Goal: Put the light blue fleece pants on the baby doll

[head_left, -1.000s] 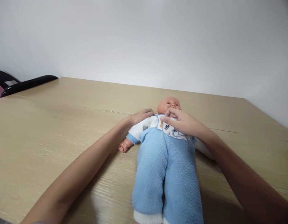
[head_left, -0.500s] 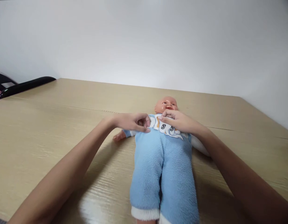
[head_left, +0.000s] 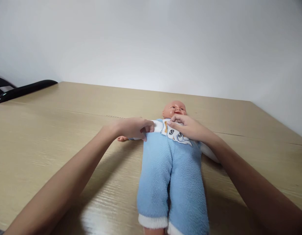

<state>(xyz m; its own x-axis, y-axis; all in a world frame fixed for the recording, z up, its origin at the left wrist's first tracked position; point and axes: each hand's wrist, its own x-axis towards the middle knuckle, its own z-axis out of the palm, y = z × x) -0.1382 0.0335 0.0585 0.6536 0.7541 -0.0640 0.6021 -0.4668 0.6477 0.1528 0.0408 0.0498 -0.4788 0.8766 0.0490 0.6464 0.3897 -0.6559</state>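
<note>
A baby doll lies on its back on the wooden table, head away from me, dressed in a fluffy blue and white suit. My left hand is closed, pinching the suit's fabric at the doll's left shoulder and sleeve. My right hand has its fingers curled on the white printed chest panel just under the doll's chin. The doll's small hand pokes out behind my left wrist.
A black chair back shows at the table's far left edge. A plain white wall runs behind the table. The table's right edge slants away at the far right.
My left hand has moved from the doll's neck down to its shoulder and closed on the fabric there. The doll has shifted slightly; my right hand has stayed on its chest.
</note>
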